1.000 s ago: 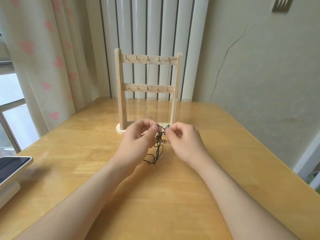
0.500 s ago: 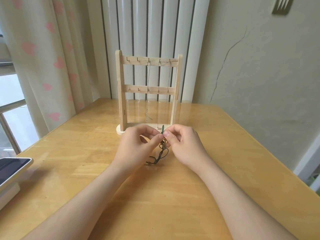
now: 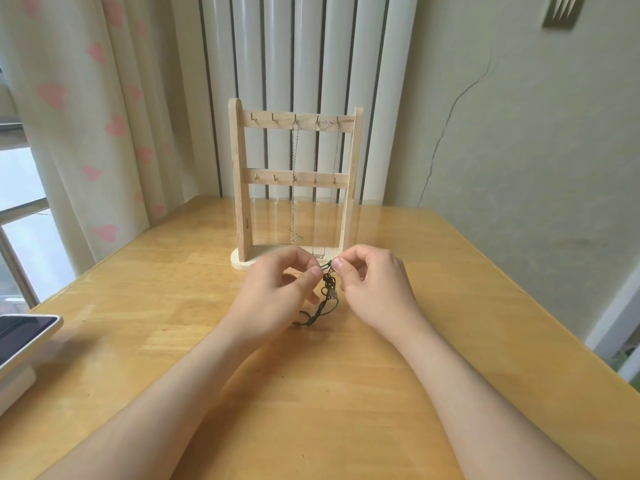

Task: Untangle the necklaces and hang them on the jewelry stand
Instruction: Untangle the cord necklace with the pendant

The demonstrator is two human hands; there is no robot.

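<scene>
Head view, looking down on a pale wooden counter. At the centre of the frame the person's two hands meet just in front of a wooden jewelry stand. The left hand pinches the top of a dark cord necklace between thumb and forefinger. The right hand pinches the same top from the other side, and the two thumbs are close together. Below the fingers the cord hangs in a knotted clump, and its lower end trails on the counter between the wrists. Whether the clump is one cord or several cannot be told.

The stand has two crossbars set with small hooks. A silver chain hangs from the middle hook of the top bar. A finer chain hangs toward the stand's right side, its pendant low by the base, just behind the hands.

The step in hand appears to be untangling, with two chains seemingly hung. The next move likely calls for easing the strands apart gently rather than tugging, which could tighten the knots. The freed cord would then go on an empty hook at the stand's upper left.
</scene>
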